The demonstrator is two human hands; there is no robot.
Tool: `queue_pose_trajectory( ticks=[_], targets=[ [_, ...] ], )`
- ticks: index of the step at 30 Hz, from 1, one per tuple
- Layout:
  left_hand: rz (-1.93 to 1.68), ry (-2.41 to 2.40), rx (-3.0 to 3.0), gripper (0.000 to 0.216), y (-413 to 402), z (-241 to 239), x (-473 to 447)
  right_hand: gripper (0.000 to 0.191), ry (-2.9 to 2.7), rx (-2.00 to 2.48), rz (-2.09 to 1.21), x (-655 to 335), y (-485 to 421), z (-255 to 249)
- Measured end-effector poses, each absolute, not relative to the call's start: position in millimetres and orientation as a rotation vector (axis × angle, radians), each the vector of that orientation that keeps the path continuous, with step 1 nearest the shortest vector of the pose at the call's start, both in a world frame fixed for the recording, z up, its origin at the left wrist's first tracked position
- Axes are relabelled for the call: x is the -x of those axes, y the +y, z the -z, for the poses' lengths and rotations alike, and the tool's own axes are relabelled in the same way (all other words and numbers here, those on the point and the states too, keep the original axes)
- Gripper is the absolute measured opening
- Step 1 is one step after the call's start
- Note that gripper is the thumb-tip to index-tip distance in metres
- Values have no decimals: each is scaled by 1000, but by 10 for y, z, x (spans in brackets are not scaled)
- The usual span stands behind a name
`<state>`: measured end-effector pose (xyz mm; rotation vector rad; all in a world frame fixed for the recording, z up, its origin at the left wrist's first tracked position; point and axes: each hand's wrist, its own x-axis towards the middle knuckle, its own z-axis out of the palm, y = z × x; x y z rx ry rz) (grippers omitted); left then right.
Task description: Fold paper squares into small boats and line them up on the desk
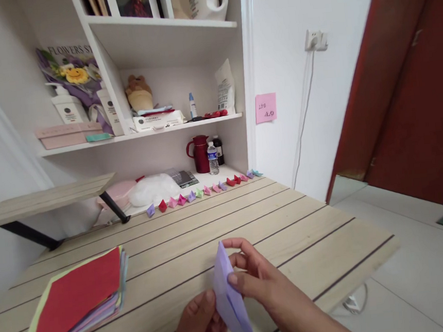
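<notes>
A folded piece of lilac paper (229, 299) stands upright above the near edge of the wooden table (226, 222). My left hand (199, 325) pinches its lower left side with the thumb against the paper. My right hand (254, 277) grips its upper right part, fingers curled around the fold. To the left on the table lies a stack of coloured paper sheets (74, 303) with a red sheet on top. Along the table's far edge runs a row of several small folded paper boats (204, 191) in purple, red, pink and green.
White shelves behind the table hold a red jug (200, 154), a water bottle (213, 158), boxes, bottles and a plush toy. A raised wooden board (46, 199) stands at the left. A pink note (265, 108) is stuck to the wall. At the right are a red door (412, 92) and tiled floor.
</notes>
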<state>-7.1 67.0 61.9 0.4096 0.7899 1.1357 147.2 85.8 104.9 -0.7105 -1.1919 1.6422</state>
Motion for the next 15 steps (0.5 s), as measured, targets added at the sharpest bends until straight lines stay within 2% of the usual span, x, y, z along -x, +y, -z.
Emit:
queue_pose_trajectory(
  ticks=[2, 4, 6, 11, 15],
  targets=[
    [-1162, 757, -438, 33, 671, -629, 58, 62, -1302, 812, -1467, -1480, 848, -1037],
    [-1190, 732, -482, 35, 677, -621, 46, 68, -1416, 917, -1293, -1483, 824, -1021],
    [-1202, 727, -510, 34, 688, -598, 39, 61, -1507, 1006, -1172, -1483, 795, -1003],
    [-1304, 748, -501, 35, 705, -534, 33, 28, -1785, 955, -929, -1483, 788, -992],
    [-1323, 786, -538, 38, 670, -548, 14, 20, -1804, 948, -984, -1501, 837, -956]
  ],
)
